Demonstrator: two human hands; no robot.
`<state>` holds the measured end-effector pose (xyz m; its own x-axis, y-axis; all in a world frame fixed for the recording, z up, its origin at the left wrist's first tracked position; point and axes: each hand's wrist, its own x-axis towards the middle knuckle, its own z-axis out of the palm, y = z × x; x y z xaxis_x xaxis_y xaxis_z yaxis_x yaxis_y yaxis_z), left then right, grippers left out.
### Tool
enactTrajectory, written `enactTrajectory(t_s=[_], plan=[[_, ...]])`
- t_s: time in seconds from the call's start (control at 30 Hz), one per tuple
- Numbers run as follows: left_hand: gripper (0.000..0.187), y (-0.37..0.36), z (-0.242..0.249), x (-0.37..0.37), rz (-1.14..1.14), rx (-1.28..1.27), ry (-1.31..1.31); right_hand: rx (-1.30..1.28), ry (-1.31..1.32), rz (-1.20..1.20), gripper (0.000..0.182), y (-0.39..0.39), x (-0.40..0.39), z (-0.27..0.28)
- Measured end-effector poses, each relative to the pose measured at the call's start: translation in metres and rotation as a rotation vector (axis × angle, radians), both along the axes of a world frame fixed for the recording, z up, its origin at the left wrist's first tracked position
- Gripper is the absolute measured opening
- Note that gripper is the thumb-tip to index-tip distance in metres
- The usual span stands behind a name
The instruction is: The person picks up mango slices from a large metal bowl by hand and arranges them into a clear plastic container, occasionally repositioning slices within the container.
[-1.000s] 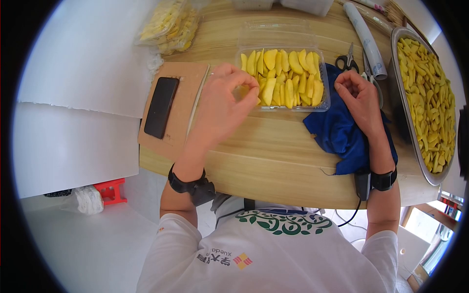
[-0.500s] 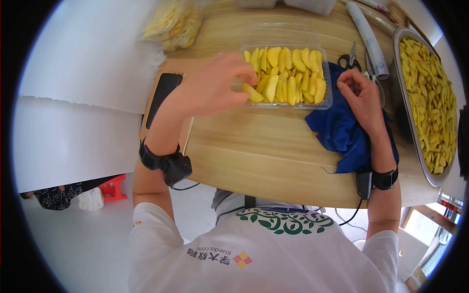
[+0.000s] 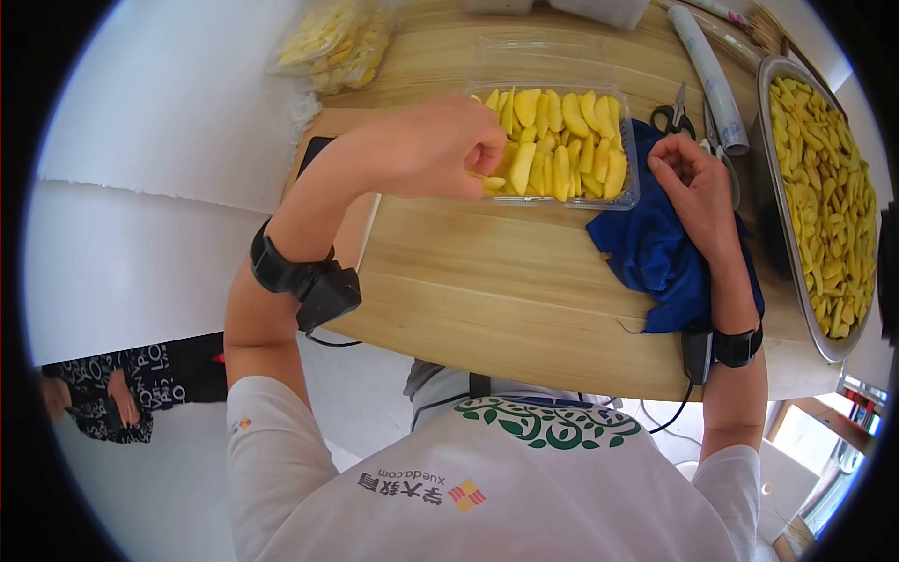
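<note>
A clear plastic box [image 3: 629, 199] with its lid folded back holds rows of yellow fruit slices [image 3: 561, 173]. Over its left end is my left hand [image 3: 445, 150], fingers curled, pinching a yellow fruit slice [image 3: 493, 183] low by the box's near left corner. The hand hides part of that end. My right hand [image 3: 693, 178] rests on a crumpled blue cloth [image 3: 637, 258], right of the box. Its fingers are closed, thumb against the forefinger, with nothing visible between them.
A metal tray [image 3: 791, 234] heaped with yellow slices stands on the right. Scissors [image 3: 672, 117] and a patterned roll [image 3: 707, 80] lie behind my right hand. Filled clear boxes [image 3: 342, 47] sit far left, near a phone [image 3: 312, 150]. Another person's patterned clothing [image 3: 94, 375] shows at lower left.
My left hand has shifted slightly right with the slice, lower into the box's left end, and its fingers have curled closer. My right hand stays put. More of the other person shows.
</note>
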<state>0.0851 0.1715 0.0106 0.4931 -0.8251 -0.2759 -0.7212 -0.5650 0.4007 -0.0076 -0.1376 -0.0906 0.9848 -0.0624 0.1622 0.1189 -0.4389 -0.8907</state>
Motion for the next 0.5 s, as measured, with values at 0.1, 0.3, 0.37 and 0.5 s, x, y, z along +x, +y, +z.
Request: enactTrajectory(t_s=[0.1, 0.3, 0.37, 0.5], plan=[[0.018, 0.006, 0.008, -0.004, 0.068, -0.050, 0.000, 0.002, -0.004, -0.003, 0.005, 0.000, 0.000, 0.001], [0.016, 0.009, -0.016, -0.030, 0.555, -0.419, 0.169, 0.012, 0.001, 0.000, 0.006, 0.000, 0.000, -0.001], [0.017, 0.002, -0.023, -0.040, 0.638, -0.359, -0.024, 0.014, -0.002, 0.005, 0.006, 0.000, 0.000, 0.000], [0.018, -0.010, -0.032, -0.055, 0.662, -0.308, -0.267, 0.015, 0.001, 0.004, 0.006, 0.001, -0.001, -0.001]])
